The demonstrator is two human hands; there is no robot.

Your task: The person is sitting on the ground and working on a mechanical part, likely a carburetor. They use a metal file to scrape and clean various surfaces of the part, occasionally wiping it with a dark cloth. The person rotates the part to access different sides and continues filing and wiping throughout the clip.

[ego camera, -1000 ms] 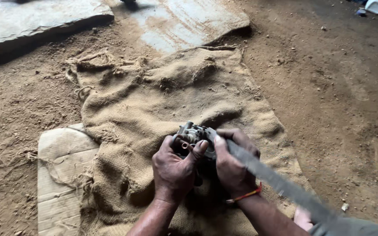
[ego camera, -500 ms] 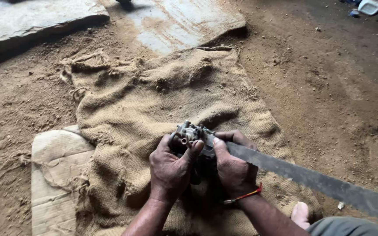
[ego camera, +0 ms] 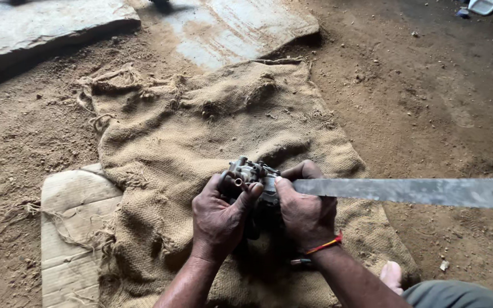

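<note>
My left hand (ego camera: 219,219) and my right hand (ego camera: 306,212) together grip a small grimy metal engine part (ego camera: 250,173) with little tubes on it, held just above a burlap sack (ego camera: 189,131). A long flat metal blade (ego camera: 406,192) sticks out to the right from between my right hand's fingers, lying level. Its inner end meets the metal part under my thumb. A red thread band circles my right wrist. Most of the part's body is hidden by my palms.
The sack lies on a sandy dirt floor (ego camera: 440,102). A pale wooden board (ego camera: 72,228) pokes out under the sack's left edge. Flat stone slabs (ego camera: 41,23) lie at the back. My bare toes (ego camera: 393,275) show at lower right.
The blade has swung up from pointing down-right to lying level. Both hands stay on the metal part in much the same spot.
</note>
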